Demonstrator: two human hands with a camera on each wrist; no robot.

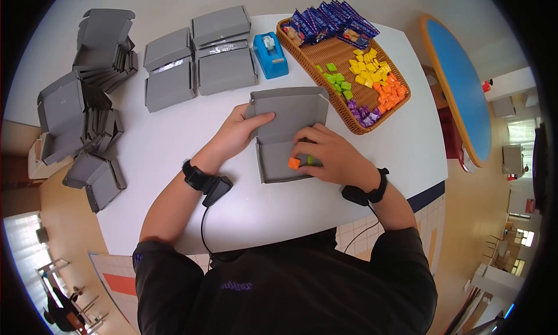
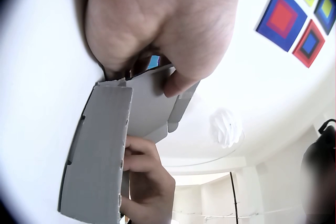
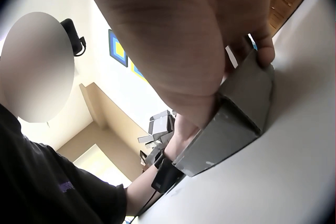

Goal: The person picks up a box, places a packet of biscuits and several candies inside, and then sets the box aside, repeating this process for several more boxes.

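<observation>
Open box [image 1: 288,115] lying mid-surface [image 1: 386,154]. Box stacks [image 1: 65,111] standing far left. Closed boxes [image 1: 226,70] lying behind-left. Dispenser [image 1: 276,64] sitting between closed boxes and basket [image 1: 332,54]. Basket resting behind-right, holding packets [image 1: 321,24] at back, sweets [image 1: 370,70] in front.

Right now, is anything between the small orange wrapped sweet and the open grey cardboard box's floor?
Nothing visible: the orange sweet is at your right hand, over the box. A small green wrapped sweet beside it is partly hidden.

Both forearms [image 1: 167,206] are angled inward, the left hand [image 1: 240,131] with thumb extended, the right hand [image 1: 332,153] with fingers curled.
</observation>
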